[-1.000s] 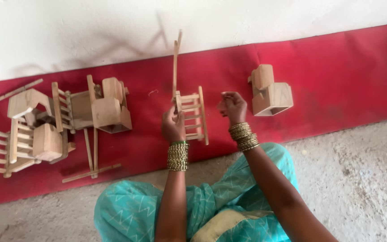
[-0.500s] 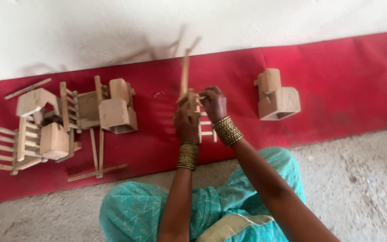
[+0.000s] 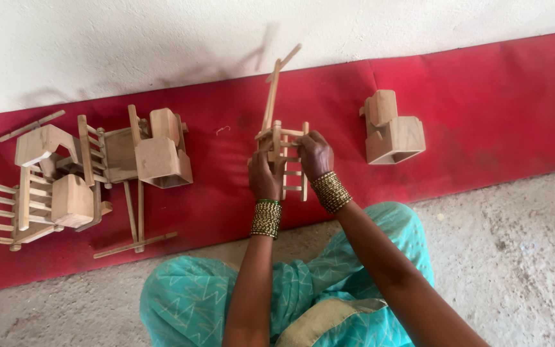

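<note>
Both hands are closed on a small wooden ladder-like frame (image 3: 288, 160), which stands over the red mat (image 3: 496, 96) just in front of the seated person's knees. The left hand (image 3: 264, 177) grips the frame's left rail, fingers wrapped round it; the right hand (image 3: 315, 154) holds the upper right part of the frame, fingers curled over the top rungs. Stacked bangles sit on each wrist. A long wooden stick (image 3: 271, 96) rises from the top of the frame, leaning slightly, with a shorter cross piece at its upper end; whether it is fixed to the frame cannot be told. To the right of the frame, well apart from it, a blocky wooden toy piece (image 3: 393, 132) rests on the mat. To the left of the frame, also well apart, lies a cluster of wooden toy parts (image 3: 155, 151), including slatted frames and box-shaped blocks, some touching one another. Loose thin sticks (image 3: 136, 244) lie at the near edge of that cluster, left of the frame. The mat runs along the foot of a white wall (image 3: 162, 38) beyond the frame, and bare concrete floor (image 3: 515, 257) lies on the frame's near side. The person's lap is covered in teal patterned cloth (image 3: 187, 295).
</note>
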A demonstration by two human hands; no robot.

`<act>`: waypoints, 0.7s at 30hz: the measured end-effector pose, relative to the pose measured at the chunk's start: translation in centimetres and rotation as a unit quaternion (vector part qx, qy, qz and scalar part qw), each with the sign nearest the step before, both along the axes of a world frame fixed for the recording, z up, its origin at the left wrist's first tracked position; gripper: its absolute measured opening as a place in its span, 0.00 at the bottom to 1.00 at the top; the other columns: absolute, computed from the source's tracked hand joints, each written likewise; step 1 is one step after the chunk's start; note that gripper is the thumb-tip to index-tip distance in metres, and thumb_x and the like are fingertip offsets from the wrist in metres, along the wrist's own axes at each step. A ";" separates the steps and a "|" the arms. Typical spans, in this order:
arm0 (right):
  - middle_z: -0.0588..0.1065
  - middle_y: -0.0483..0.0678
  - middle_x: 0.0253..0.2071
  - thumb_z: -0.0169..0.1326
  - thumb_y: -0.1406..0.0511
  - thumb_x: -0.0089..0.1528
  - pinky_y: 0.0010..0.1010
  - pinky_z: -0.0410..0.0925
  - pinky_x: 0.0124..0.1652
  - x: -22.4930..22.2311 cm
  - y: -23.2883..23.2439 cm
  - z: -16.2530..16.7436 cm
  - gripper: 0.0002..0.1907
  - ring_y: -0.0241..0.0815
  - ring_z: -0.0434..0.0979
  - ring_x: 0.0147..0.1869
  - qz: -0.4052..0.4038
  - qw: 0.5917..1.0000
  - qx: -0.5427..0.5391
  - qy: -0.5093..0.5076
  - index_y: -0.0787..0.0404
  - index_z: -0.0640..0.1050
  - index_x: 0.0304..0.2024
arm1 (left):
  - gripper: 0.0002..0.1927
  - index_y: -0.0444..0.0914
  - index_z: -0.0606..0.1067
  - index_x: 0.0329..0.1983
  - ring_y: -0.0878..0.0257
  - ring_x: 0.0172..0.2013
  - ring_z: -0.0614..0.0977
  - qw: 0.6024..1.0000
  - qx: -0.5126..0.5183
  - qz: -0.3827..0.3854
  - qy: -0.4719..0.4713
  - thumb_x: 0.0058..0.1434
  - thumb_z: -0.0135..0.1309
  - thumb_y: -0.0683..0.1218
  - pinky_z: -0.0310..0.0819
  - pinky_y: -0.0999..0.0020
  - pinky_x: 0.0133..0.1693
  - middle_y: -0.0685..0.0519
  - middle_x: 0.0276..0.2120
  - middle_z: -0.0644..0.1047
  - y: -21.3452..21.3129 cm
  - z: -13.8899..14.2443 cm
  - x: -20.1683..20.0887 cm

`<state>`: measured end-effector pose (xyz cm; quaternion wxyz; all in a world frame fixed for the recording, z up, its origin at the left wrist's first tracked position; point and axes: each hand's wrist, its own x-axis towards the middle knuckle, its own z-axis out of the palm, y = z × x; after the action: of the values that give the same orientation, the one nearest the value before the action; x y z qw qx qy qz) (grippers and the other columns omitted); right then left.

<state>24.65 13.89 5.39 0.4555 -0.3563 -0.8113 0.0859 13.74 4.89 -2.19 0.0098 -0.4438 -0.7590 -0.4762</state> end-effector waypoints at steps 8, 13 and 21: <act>0.80 0.49 0.33 0.56 0.76 0.61 0.19 0.77 0.25 0.4 1.3 0.8 0.07 0.31 0.80 0.28 0.044 0.995 -0.039 0.081 0.61 0.81 0.30 | 0.36 0.43 0.71 0.58 0.54 0.47 0.80 0.997 -0.051 -0.048 -0.023 0.61 0.44 0.72 0.83 0.57 0.38 0.49 0.51 0.77 -1.1 1.5 1.0; 0.82 0.47 0.28 0.60 0.70 0.65 0.20 0.78 0.23 2.2 2.4 1.3 0.10 0.31 0.82 0.25 0.010 0.983 -0.149 0.110 0.61 0.81 0.27 | 0.30 0.43 0.69 0.61 0.54 0.51 0.79 0.996 0.009 -0.060 0.066 0.66 0.49 0.67 0.81 0.56 0.44 0.50 0.53 0.76 -2.2 2.7 1.4; 0.83 0.49 0.39 0.59 0.69 0.62 0.26 0.81 0.35 4.2 6.0 4.2 0.07 0.36 0.85 0.37 0.102 0.924 -0.309 0.202 0.61 0.79 0.44 | 0.23 0.39 0.68 0.59 0.55 0.39 0.78 0.972 -0.050 -0.095 0.211 0.67 0.56 0.53 0.81 0.60 0.35 0.49 0.47 0.75 -1.7 3.5 1.7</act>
<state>28.86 19.86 9.64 0.4656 -0.3695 -0.6676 0.4484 15.45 3.14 1.31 0.1025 -0.6042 -0.7171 -0.3320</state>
